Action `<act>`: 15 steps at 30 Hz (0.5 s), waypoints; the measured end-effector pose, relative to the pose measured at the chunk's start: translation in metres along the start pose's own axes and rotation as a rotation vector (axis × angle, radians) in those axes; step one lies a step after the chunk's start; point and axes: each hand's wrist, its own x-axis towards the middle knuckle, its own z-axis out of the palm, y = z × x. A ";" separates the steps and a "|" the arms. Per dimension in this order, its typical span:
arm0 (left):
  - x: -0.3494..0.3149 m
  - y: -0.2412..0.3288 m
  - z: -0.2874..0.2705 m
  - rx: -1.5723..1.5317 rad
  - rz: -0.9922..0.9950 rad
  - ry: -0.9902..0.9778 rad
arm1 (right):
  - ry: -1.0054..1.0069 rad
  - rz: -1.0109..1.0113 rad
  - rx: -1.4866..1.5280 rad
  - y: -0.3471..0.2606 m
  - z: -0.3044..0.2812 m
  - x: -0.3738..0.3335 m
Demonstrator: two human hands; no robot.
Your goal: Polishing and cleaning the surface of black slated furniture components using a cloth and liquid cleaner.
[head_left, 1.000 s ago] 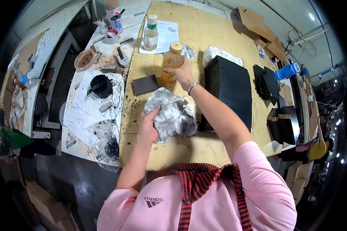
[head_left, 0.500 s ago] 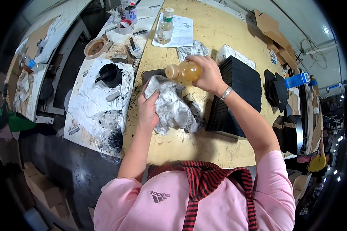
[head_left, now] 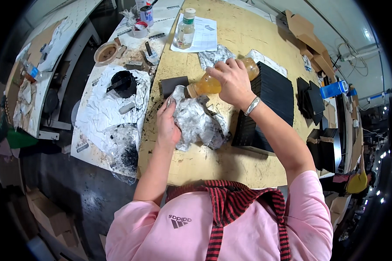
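Observation:
My right hand (head_left: pixel 235 82) is wrapped round a clear bottle (head_left: pixel 208 85) of yellow-orange liquid. The bottle is tilted, its mouth low and to the left, right at the upper edge of a grey-stained white cloth (head_left: pixel 195 122). In my left hand (head_left: pixel 167 122) the cloth is gripped by its left side, and the rest hangs over toward the right. Whether liquid is running out I cannot tell. Just beyond the cloth a small dark grey block (head_left: pixel 174 85) lies on the yellowish wooden table (head_left: pixel 196 167).
A stack of black panels (head_left: pixel 272 106) stands right of my hands. Farther back are a second bottle (head_left: pixel 185 32), a paper sheet (head_left: pixel 206 35) and a crumpled cloth (head_left: pixel 216 55). To the left, a black-stained pot (head_left: pixel 124 85) sits on white sheeting (head_left: pixel 102 108).
The bottle has swung from nearly level to a steeper tilt, its mouth dropping to the cloth. My left hand and the cloth have shifted slightly, uncovering more of the grey block.

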 end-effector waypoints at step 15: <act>-0.001 -0.002 0.007 0.017 -0.023 -0.036 | 0.031 0.055 -0.070 0.010 0.009 0.000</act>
